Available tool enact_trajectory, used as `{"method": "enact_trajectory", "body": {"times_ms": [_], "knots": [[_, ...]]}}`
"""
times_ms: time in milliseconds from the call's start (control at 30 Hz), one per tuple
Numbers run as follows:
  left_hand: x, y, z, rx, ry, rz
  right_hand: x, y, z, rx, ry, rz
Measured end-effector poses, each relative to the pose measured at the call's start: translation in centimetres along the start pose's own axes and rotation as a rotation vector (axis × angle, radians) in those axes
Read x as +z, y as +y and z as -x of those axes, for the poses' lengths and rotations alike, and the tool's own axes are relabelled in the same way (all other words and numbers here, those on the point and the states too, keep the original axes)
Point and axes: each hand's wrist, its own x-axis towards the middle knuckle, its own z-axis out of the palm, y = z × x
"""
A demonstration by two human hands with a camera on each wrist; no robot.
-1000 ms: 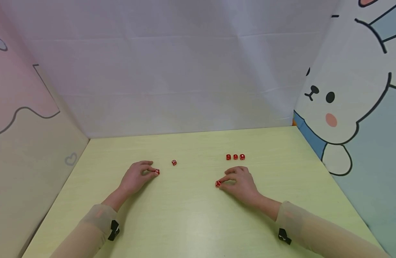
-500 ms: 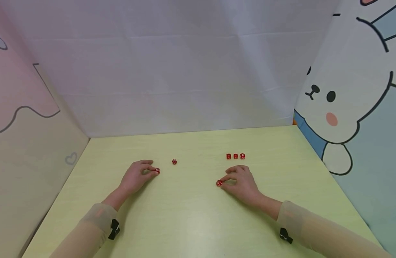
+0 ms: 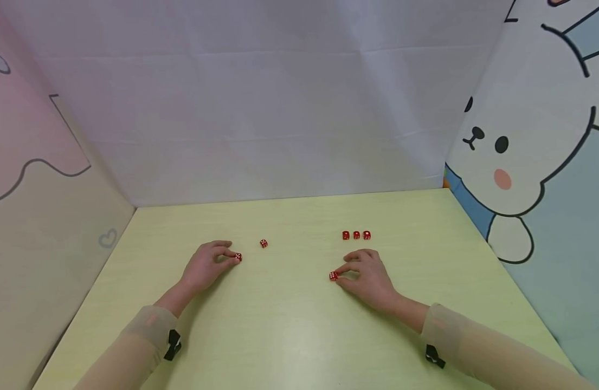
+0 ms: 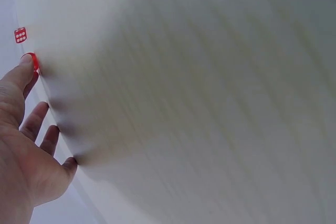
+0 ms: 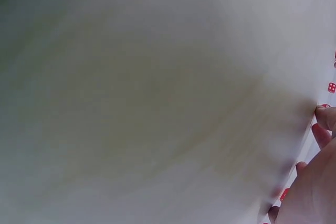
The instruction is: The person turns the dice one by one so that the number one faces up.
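My left hand point(image 3: 207, 265) pinches a red die point(image 3: 238, 257) with white pips between thumb and forefinger, at the left of the table. In the left wrist view the thumb covers much of that die point(image 4: 35, 62). Just beyond it lies a single loose red die point(image 3: 263, 244). On the right side, my right hand point(image 3: 367, 279) holds another red die point(image 3: 333, 275) at the tips of thumb and forefinger. Only a sliver of this die point(image 5: 325, 105) shows in the right wrist view. Behind the right hand, three red dice point(image 3: 356, 235) stand in a short row.
The pale yellow table point(image 3: 284, 319) meets a white cloth backdrop point(image 3: 279, 124) at its far edge. Printed panels flank it, with a cartoon rabbit point(image 3: 519, 157) on the right one.
My right hand shifts slightly to the right with its die, which shows a slightly different face angle. The left hand and the loose dice stay put; the head view tilts a little.
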Motion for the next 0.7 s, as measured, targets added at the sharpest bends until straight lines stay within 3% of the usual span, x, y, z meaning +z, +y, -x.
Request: {"method": "enact_trajectory", "body": {"times_ms": [700], "knots": [[0.32, -0.47, -0.27, -0.006, -0.005, 0.007, -0.07, -0.22, -0.05, 0.019, -0.012, -0.006]]}}
